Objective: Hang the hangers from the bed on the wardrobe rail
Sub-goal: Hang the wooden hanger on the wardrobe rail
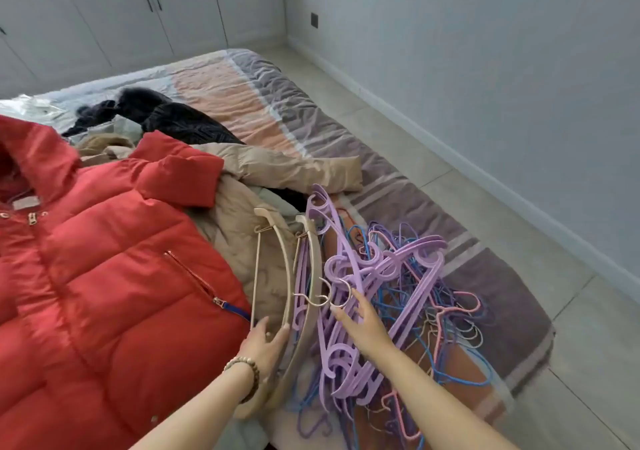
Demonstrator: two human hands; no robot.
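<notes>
Hangers (391,276): a tangled heap of purple, blue and pink ones lies on the bed (263,103), at about five o'clock in the view, just right of the coats.
Wooden pair (311,259): two pale curved hangers lie on the heap's nine o'clock edge, partly over the tan coat (287,169). Their metal hooks (323,299) point toward three o'clock, into the purple ones.
Left hand (265,345): at six o'clock, thumb and fingers curled round the near end of a wooden hanger and clamped on it. There is a bead bracelet (246,370) on the wrist.
Right hand (363,325): at five o'clock, palm down, fingers straight and spread, holding nothing. The fingertips (356,300) are right at the metal hooks.
Step in hand: as I read it, the wooden pair is being gathered first, ahead of the heap.
Doing it well: bring the two hooks together and pinch them in the right hand, both facing the same way. Lift up and toward nine o'clock so they clear the purple tangle, with the left hand steadying the shoulders until they come free.
Risk: a hook may catch a thin blue hanger and drag part of the heap along.
Rail: not in view; only low grey cupboards (138,27) show, at eleven o'clock.
Around: a red coat (104,276) lies at eight o'clock and dark clothes (180,120) at ten o'clock.
</notes>
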